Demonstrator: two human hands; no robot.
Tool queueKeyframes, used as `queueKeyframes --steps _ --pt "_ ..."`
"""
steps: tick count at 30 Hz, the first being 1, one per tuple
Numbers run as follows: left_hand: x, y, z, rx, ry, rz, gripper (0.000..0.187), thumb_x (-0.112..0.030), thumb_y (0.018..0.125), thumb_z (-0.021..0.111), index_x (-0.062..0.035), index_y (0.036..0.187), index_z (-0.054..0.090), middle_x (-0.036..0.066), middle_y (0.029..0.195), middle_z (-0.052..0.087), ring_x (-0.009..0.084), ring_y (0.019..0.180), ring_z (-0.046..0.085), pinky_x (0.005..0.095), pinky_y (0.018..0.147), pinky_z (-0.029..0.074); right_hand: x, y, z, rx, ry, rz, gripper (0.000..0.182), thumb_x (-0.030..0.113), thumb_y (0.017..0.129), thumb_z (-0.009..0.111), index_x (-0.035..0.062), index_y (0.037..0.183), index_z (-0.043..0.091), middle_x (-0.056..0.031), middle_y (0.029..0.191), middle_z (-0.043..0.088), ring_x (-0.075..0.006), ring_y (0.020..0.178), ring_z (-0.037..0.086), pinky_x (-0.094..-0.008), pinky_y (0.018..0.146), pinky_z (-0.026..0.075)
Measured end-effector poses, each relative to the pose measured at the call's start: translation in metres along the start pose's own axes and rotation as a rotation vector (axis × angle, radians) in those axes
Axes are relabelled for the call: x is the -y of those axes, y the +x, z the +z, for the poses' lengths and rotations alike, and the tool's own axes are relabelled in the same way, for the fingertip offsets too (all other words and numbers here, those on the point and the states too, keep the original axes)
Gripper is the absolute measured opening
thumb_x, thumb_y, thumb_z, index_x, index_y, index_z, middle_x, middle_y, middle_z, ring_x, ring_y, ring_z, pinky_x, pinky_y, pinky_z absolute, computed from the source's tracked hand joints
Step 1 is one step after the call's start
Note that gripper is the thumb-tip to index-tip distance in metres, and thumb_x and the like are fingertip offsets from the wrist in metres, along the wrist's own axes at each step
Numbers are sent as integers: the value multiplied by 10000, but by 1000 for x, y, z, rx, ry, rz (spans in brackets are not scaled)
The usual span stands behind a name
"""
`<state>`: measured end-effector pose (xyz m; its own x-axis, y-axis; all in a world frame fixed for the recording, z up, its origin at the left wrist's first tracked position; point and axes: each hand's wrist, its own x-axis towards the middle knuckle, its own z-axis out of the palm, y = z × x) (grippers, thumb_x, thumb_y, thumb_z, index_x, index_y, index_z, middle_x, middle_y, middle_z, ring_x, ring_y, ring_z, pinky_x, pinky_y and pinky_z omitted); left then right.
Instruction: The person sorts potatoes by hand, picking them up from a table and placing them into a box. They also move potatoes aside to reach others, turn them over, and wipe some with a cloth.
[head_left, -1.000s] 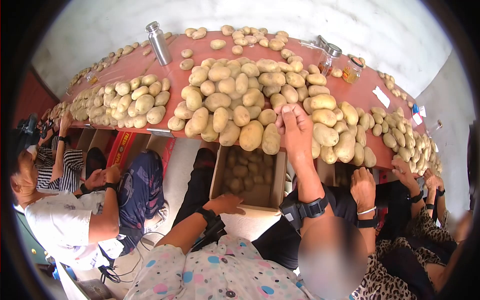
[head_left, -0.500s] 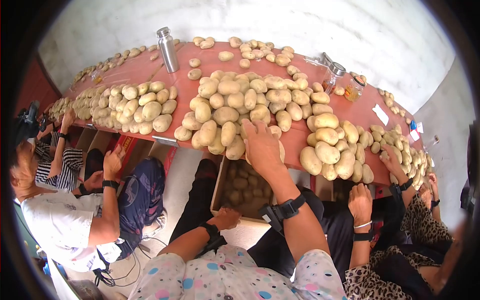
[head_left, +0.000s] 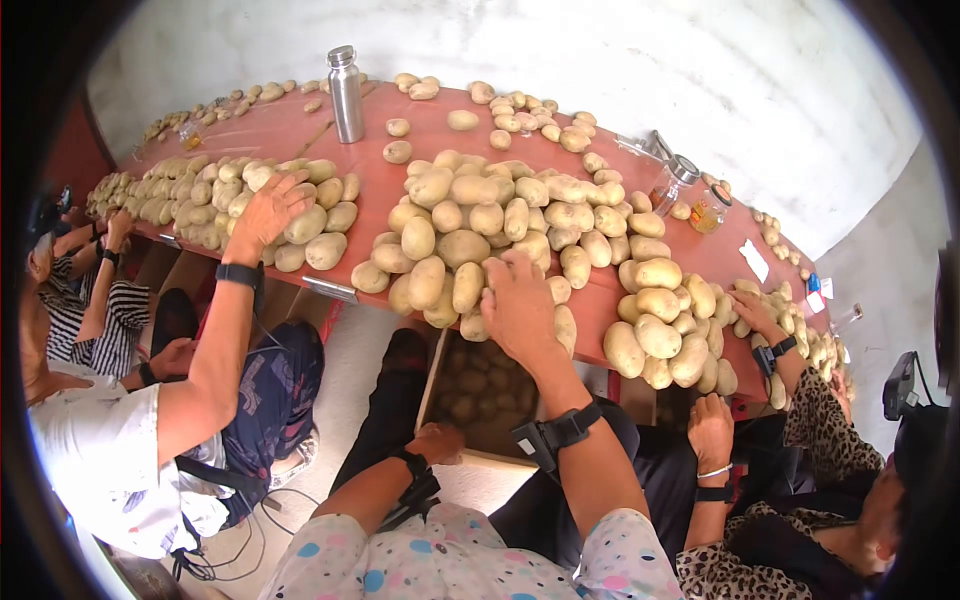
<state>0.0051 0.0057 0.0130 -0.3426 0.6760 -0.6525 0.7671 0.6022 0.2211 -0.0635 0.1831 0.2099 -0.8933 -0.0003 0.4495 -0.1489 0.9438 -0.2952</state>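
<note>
My right hand reaches onto the front of the central potato pile. Its fingers are bent down around a potato at the pile's edge, and the back of the hand hides most of that potato. Lower down, my left hand is closed beside the left edge of an open box under the table. Whether it holds anything is hidden. Several potatoes lie in the shaded box.
On the red table stand a steel bottle and glass jars. More potatoes form piles left and right. A co-worker's hand is on the left pile; another person's hand is at the right.
My right hand has drawn slightly down the pile's front, fingers more bent. My left hand has shifted slightly left. The left co-worker's hand has moved up onto the left pile. The view has shifted slightly.
</note>
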Motion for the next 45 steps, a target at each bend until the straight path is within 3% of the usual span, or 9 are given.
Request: queueKeyframes --steps 7,14,17,20,28,30,33,40,45 --pt "6 2 5 -12 -45 32 324 -320 804 656 -103 1032 734 140 1087 700 310 1047 661 429 877 526 8 -2 -4 130 -14 -104 620 195 775 696 163 1351 471 -172 1418 368 -436 1136 461 -521 962 418" --pt "7 2 6 -23 -67 44 281 -288 804 659 -120 1014 740 134 1085 702 312 1070 653 444 887 510 12 0 3 79 51 -92 703 281 715 778 188 1345 482 -165 1368 395 -431 1139 441 -526 980 395" --pt "6 -3 0 -27 -77 44 267 -275 806 658 -118 1005 741 133 1079 703 312 1064 654 440 879 514 15 1 9 63 46 -18 684 290 719 770 162 1332 493 -155 1320 421 -418 1126 444 -516 975 394" --pt "6 -3 2 -44 -78 44 258 -272 809 658 -119 1000 741 126 1065 707 309 1055 655 437 878 517 19 3 9 12 48 5 634 323 760 724 54 1288 500 -151 1259 475 -412 1113 452 -513 948 399" --pt "3 -7 -6 -26 -54 52 289 -321 816 690 -114 1012 737 124 1085 700 306 1055 652 431 890 517 17 0 23 -162 -84 -51 630 354 812 667 25 1309 462 -173 1232 509 -463 1089 472 -530 917 435" --pt "2 -9 -7 -30 -59 42 313 -349 806 699 -114 1008 739 131 1081 699 309 1048 654 431 885 520 20 -2 20 -83 -114 -45 602 298 818 660 5 1300 449 -192 1247 495 -427 1126 466 -525 1015 374" --pt "4 -2 1 -8 -89 -7 331 -378 798 697 -116 994 744 132 1056 705 310 1034 659 433 874 523 17 -1 23 -62 -53 -73 568 244 792 670 13 1267 463 -185 1229 495 -402 1143 465 -533 1044 354" --pt "15 15 24 -75 -62 65 313 -325 740 689 -98 946 748 142 928 721 328 934 687 432 786 547 3 -3 19 -277 326 -19 438 54 748 605 2 1169 496 -220 1129 524 -411 1095 492 -496 958 398" --pt "3 0 2 -35 -28 14 354 -355 779 690 -120 1040 730 133 1096 693 306 1074 644 411 895 499 -4 -6 -2 -146 342 -67 449 -77 761 484 30 1195 534 -209 1155 529 -396 1103 509 -443 940 436"
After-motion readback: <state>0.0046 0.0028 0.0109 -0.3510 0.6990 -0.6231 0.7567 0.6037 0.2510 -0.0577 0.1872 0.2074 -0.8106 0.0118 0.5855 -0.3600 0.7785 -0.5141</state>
